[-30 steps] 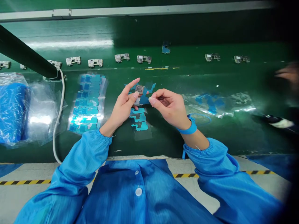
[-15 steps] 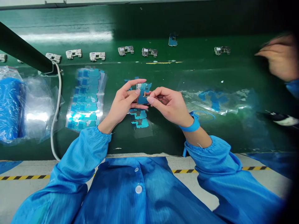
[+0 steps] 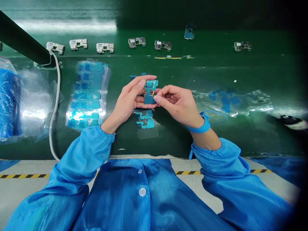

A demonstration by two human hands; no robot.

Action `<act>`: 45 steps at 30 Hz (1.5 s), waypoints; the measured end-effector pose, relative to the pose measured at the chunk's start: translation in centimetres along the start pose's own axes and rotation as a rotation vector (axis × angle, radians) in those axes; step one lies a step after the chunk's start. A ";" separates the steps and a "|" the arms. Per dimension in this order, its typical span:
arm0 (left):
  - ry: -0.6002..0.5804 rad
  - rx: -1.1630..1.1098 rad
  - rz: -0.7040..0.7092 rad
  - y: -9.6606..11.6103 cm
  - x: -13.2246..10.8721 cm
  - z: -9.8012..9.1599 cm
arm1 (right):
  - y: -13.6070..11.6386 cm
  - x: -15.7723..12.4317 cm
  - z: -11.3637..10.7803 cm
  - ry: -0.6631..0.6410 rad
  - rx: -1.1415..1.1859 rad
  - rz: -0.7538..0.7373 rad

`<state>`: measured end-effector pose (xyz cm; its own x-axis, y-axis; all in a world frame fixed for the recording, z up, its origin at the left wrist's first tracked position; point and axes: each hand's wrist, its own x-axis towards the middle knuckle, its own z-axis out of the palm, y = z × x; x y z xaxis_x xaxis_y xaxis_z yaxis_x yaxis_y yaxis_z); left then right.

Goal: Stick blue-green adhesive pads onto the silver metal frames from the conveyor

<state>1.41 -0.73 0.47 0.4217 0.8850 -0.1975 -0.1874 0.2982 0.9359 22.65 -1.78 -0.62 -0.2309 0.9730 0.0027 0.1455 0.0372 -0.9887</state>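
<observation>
My left hand [image 3: 128, 98] and my right hand [image 3: 176, 102] meet above the green belt [image 3: 168, 141], both pinching a small blue circuit board [image 3: 149, 92] between fingertips. The board shows its blue face with a few gold contacts. Directly below it on the belt lies a clear strip with blue die-cut stickers [image 3: 145, 118]. A blue wrist strap [image 3: 201, 126] circles my right wrist. Both sleeves are blue.
A stack of sticker sheets [image 3: 88, 94] lies to the left, clear plastic bags [image 3: 26, 102] further left beside a white cable [image 3: 54, 106]. Spent clear liners [image 3: 231, 99] lie to the right. A row of metal-shielded boards [image 3: 104, 47] runs along the far belt.
The board has been turned from its metal-shield side to its blue side. My hands closed together on it. Another person's hand at the right edge has left the view.
</observation>
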 end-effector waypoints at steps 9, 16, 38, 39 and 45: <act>0.007 -0.042 0.016 -0.4 0.3 0.0 | -0.4 0.1 0.0 0.010 0.017 0.014; 0.003 -0.035 0.025 -0.8 0.4 -0.3 | -0.3 0.2 0.1 0.026 0.030 0.035; 0.015 -0.019 0.021 -0.7 0.3 -0.3 | -0.1 0.0 0.2 0.030 0.033 0.001; 0.018 -0.014 0.023 -0.7 0.3 -0.3 | -0.1 0.0 0.2 0.031 0.034 0.003; 0.006 -0.013 0.023 -0.7 0.3 -0.3 | -0.3 0.0 0.2 0.032 0.028 0.027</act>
<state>1.38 -0.53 -0.29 0.4119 0.8938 -0.1773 -0.2085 0.2819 0.9365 22.37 -1.88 -0.37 -0.1959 0.9804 -0.0200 0.1243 0.0045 -0.9922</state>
